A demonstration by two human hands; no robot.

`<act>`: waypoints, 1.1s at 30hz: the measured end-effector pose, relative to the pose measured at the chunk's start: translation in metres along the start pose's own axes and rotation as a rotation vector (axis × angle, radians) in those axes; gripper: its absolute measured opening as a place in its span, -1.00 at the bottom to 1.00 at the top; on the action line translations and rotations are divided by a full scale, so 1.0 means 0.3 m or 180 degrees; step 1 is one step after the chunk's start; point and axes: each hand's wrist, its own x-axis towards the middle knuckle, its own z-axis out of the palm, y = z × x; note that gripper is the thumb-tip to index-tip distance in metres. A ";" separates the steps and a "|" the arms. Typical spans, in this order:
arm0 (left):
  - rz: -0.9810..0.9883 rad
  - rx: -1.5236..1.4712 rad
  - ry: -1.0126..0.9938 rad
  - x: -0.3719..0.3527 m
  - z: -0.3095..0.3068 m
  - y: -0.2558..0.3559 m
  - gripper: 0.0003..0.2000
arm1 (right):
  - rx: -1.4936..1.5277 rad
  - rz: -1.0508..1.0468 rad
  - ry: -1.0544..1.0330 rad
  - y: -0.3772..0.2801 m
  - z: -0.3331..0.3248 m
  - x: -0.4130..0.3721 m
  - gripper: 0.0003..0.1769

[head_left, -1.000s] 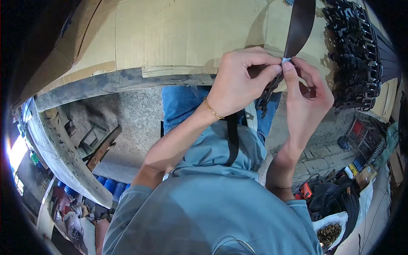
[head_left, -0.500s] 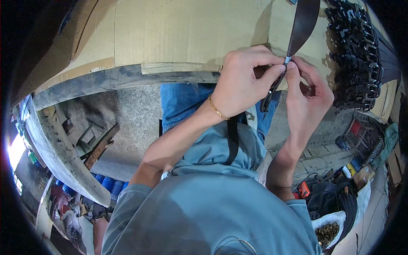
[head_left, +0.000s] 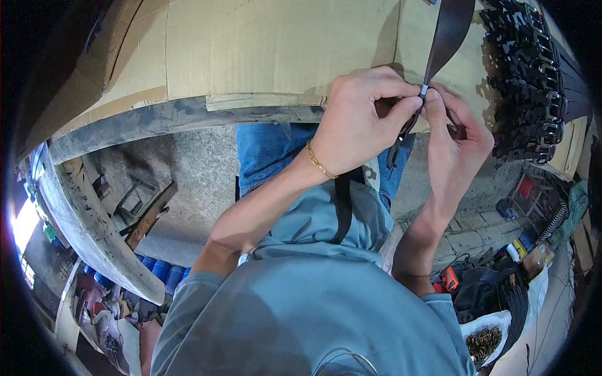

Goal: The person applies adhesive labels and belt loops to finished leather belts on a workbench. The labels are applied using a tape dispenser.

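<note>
Left hand point(head_left: 354, 122) and right hand point(head_left: 458, 141) pinch the strap point(head_left: 448, 34) end at a pale tab; looks unfinished. Belts point(head_left: 527, 81) piled right of strap: likely mid-batch.

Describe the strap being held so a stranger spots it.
Find the cardboard-covered table. At its right front edge, left hand and right hand pinch a dark strap by its pale tip. Unlike the buckled belts stacked rightward, it is single.

Cardboard-covered workbench point(head_left: 251, 44), concrete floor point(head_left: 194, 169)
</note>
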 end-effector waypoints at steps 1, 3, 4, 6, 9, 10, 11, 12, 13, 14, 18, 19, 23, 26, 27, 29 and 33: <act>0.0024 0.0007 -0.0001 0.000 0.000 -0.001 -0.88 | 0.0004 -0.0025 -0.0008 0.001 0.000 0.000 -0.88; 0.0049 0.0014 -0.0003 0.001 -0.001 -0.002 -0.88 | 0.0009 -0.0050 -0.0016 0.003 -0.001 0.000 -0.88; 0.0040 0.0023 -0.0006 0.000 -0.001 -0.002 -0.89 | 0.0009 -0.0082 -0.0018 0.005 -0.001 0.000 -0.88; 0.0031 0.0036 -0.0008 0.000 -0.002 -0.001 -0.89 | 0.0012 -0.0115 -0.0020 0.003 0.000 0.000 -0.88; 0.0037 0.0081 -0.0022 -0.001 -0.002 0.004 -0.88 | -0.0100 -0.0062 0.0032 -0.004 0.002 -0.003 -0.89; -0.0079 -0.0034 -0.0028 -0.001 -0.001 0.005 -0.87 | -0.0035 -0.0137 0.0016 0.002 0.002 -0.003 -0.89; -0.0195 -0.0149 -0.0033 -0.002 -0.001 0.008 -0.86 | 0.0029 -0.0213 -0.0001 0.010 0.003 -0.004 -0.88; -0.0193 -0.0149 -0.0033 -0.001 -0.003 0.015 -0.86 | 0.0029 -0.0215 0.0000 0.023 -0.001 -0.004 -0.88; -0.0378 -0.0432 -0.0035 0.000 -0.010 0.025 -0.84 | 0.0458 -0.0043 0.0005 0.040 -0.008 -0.003 -0.85; -0.0566 -0.0715 -0.0033 -0.002 -0.017 0.031 -0.83 | 0.0886 0.0132 0.0006 0.050 -0.012 -0.001 -0.82; -0.0344 -0.1170 0.0074 0.007 -0.036 0.023 -0.75 | 0.1349 -0.0052 -0.0143 0.046 -0.011 0.009 -0.78; -0.0285 -0.1174 0.0041 0.011 -0.039 0.012 -0.72 | 0.1185 -0.0205 -0.0093 0.027 -0.004 0.012 -0.80; -0.0065 -0.0906 0.0023 0.013 -0.045 0.000 -0.72 | -0.0091 -0.0899 -0.0227 0.009 -0.026 0.026 -0.81; -0.0188 -0.0925 0.0039 0.009 -0.044 0.004 -0.73 | -0.0056 -0.1109 -0.0017 0.021 -0.012 0.019 -0.82; -0.0241 -0.0916 0.0043 0.007 -0.044 0.004 -0.73 | -0.0056 -0.1112 -0.0018 0.022 -0.012 0.017 -0.82; -0.0297 -0.0907 0.0045 0.005 -0.040 0.003 -0.74 | -0.0155 -0.1142 0.0044 0.025 -0.015 0.012 -0.85; -0.0246 -0.0849 0.0113 0.003 -0.033 0.005 -0.77 | -0.0196 -0.1249 0.0199 0.030 -0.007 0.002 -0.87</act>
